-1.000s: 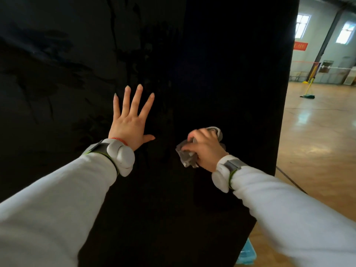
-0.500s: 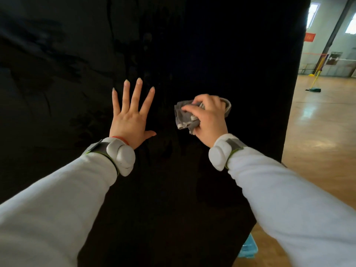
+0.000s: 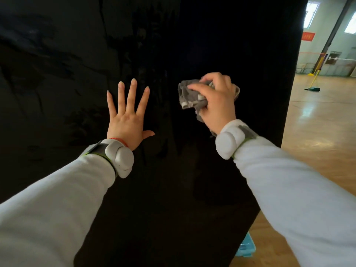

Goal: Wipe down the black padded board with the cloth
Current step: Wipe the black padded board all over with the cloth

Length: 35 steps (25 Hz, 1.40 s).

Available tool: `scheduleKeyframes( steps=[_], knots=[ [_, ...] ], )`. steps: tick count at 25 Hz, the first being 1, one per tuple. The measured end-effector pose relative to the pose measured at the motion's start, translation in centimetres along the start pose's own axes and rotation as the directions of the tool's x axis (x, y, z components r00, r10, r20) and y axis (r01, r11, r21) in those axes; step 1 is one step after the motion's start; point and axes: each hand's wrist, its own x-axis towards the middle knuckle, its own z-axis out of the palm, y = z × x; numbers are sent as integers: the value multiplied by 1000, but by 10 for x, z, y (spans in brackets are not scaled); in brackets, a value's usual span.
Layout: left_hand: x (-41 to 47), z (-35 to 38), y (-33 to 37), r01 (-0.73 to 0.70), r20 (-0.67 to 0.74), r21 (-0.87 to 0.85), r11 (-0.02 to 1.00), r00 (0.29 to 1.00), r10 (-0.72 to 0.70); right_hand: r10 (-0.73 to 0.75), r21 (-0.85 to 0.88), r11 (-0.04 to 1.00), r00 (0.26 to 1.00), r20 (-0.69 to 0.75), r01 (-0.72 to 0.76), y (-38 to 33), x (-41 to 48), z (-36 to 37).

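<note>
Most of the view is taken up by the black padded board [image 3: 212,45], which stands upright and blocks whatever lies behind it (its surface shows faint creases and dull reflections). Past the board's right edge, a glossy wooden floor [image 3: 317,132] runs towards a pale wall. The left hand [image 3: 127,120] lies flat on the board's face, fingers straight and spread. Beside it, nearer the board's right edge, the right hand [image 3: 217,101] curls its fingers round a bunched grey cloth [image 3: 189,97] held at the padding; actual contact is hard to tell. A light-blue plastic thing [image 3: 247,245] peeks out by the board's lower right corner, mostly hidden. A red banner [image 3: 307,37] hangs on the wall beyond the board's right edge.
</note>
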Motion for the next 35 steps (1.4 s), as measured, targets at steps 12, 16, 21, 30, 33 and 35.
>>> scheduleKeyframes(
  steps=[12, 16, 21, 30, 33, 35],
  knots=[
    [-28, 15, 18, 67, 29, -57, 996, 997, -65, -86, 26, 996, 904, 418, 83, 11, -125, 43],
    [-27, 21, 22, 91, 65, -2, 996, 994, -91, -112, 88, 992, 937, 330, 87, 7, -95, 25],
    [-29, 23, 22, 108, 15, -42, 993, 994, -108, 26, 30, 999, 1000, 18, -26, -3, -34, 23],
    [-45, 37, 33, 169, 33, -77, 983, 985, -167, -67, 92, 995, 935, 348, 37, -2, -118, 52],
    [-43, 40, 32, 178, 60, -63, 982, 983, -174, -98, 114, 992, 911, 400, 57, -2, -126, 41],
    [-43, 41, 31, 168, 53, -78, 983, 985, -164, -39, 117, 993, 963, 266, 8, -4, -102, 29]
  ],
)
